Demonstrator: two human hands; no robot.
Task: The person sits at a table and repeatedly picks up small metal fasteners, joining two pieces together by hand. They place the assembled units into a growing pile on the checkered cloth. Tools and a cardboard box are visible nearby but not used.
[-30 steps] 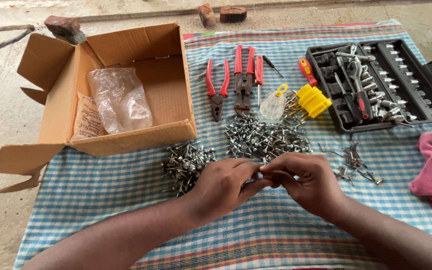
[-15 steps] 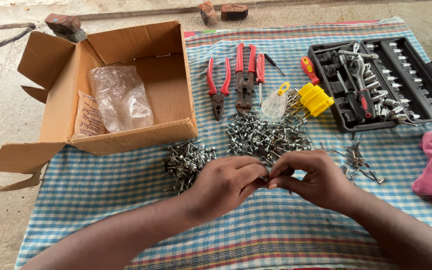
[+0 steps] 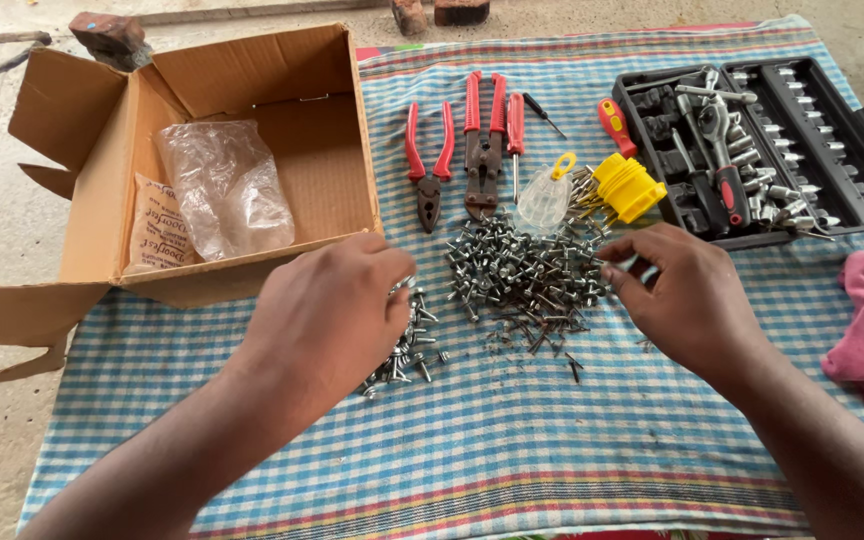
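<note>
— Steel screws (image 3: 527, 275) heaped mid-cloth (image 3: 472, 450)?
— Yes; right hand (image 3: 687, 300) hovers beside them, fingertips pinched, contents unclear. Left hand (image 3: 337, 310) covers the smaller pile (image 3: 407, 350), its grip hidden, by the cardboard box (image 3: 252, 90).
</note>
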